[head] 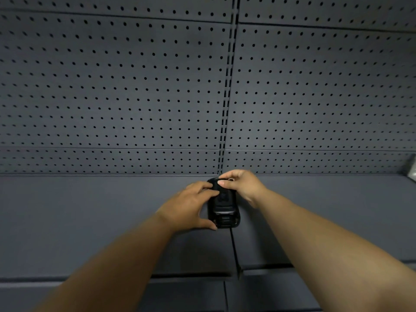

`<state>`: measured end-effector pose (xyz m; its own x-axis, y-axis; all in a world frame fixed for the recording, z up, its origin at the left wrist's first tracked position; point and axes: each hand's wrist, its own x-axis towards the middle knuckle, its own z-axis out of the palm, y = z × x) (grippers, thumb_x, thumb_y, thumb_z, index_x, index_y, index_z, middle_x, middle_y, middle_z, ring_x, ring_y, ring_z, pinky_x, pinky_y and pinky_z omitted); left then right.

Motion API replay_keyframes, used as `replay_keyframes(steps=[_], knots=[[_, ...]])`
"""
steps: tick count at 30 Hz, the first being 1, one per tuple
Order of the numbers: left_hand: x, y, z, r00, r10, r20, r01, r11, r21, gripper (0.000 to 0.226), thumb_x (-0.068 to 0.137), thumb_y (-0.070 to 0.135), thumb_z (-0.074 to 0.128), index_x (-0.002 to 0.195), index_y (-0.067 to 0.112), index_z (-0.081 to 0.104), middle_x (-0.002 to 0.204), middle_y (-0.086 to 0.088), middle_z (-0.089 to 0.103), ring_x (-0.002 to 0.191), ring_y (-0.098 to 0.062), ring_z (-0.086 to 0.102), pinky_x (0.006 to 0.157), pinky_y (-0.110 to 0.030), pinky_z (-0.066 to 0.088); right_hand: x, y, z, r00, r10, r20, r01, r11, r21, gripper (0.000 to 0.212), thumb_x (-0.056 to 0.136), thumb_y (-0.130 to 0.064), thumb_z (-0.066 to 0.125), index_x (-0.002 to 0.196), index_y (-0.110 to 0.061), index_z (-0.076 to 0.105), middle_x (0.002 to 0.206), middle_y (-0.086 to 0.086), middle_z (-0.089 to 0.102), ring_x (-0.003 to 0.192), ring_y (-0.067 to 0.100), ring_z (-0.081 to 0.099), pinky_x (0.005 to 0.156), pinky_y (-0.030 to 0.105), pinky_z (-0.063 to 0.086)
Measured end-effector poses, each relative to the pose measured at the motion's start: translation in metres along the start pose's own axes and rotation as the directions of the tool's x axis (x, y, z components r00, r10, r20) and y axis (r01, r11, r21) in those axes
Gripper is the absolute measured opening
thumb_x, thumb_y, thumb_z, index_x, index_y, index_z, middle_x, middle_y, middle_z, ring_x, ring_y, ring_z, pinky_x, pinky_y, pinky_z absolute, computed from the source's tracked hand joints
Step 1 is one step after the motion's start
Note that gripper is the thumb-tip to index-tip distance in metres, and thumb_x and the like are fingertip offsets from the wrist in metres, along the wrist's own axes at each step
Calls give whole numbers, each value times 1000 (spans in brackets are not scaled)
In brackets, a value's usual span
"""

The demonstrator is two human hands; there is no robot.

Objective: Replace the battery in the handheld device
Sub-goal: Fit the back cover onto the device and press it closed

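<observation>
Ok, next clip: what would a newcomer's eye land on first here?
Two bare forearms converge on a black handheld device lying on the dark grey shelf at centre. The left hand grips its side while the right hand pinches its far end. Behind, a grey pegboard fills the upper frame.

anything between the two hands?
Head view: only the black device lies between them. Left hand grips its left side, right hand pinches its far end. It sits on the grey shelf.
</observation>
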<state>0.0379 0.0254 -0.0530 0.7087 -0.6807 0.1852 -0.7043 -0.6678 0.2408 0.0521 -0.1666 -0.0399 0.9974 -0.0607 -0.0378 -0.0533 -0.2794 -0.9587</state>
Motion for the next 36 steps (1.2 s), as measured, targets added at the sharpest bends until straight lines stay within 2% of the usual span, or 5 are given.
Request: replay_keyframes(steps=[6, 9, 13, 23, 36], knots=[[0, 0, -1, 998, 60, -20, -58, 995, 79, 82, 69, 62, 65, 139, 28, 38, 148, 4, 30, 136, -15, 27, 111, -32, 29, -2, 4, -8, 997, 51, 51, -49, 998, -43, 29, 86, -6, 63, 114, -7, 66, 103, 5, 67, 97, 14, 60, 90, 25, 42], [0, 0, -1, 997, 80, -4, -79, 992, 101, 80, 72, 62, 62, 140, 29, 38, 151, 4, 28, 138, -16, 26, 112, -32, 26, -4, 6, -11, 997, 63, 49, -60, 996, -61, 37, 84, 1, 63, 120, -1, 60, 88, -2, 65, 83, 9, 60, 84, 19, 44], [2, -1, -1, 995, 88, 40, -92, 991, 102, 80, 74, 60, 62, 142, 30, 34, 155, 5, 25, 141, -15, 23, 115, -30, 21, -8, 9, -10, 997, 72, -18, -74, 992, -106, 39, 77, -2, 73, 113, 3, 60, 75, -3, 56, 70, 6, 54, 71, 15, 44], [7, 0, -2, 988, 71, 134, -83, 993, 81, 80, 75, 58, 62, 144, 29, 31, 157, 4, 20, 144, -16, 19, 116, -30, 18, -12, 11, -6, 995, 72, -75, -86, 974, -208, 35, 76, -9, 74, 108, -1, 64, 75, -3, 54, 84, 17, 54, 91, 30, 45], [14, -1, -3, 977, 62, 202, -67, 998, 17, 76, 76, 51, 66, 141, 27, 37, 155, 3, 28, 142, -13, 24, 114, -23, 18, -17, 12, -7, 997, -58, -48, 29, 889, -456, 49, 78, -22, 74, 123, -14, 56, 93, -1, 46, 86, 13, 46, 66, 19, 36]])
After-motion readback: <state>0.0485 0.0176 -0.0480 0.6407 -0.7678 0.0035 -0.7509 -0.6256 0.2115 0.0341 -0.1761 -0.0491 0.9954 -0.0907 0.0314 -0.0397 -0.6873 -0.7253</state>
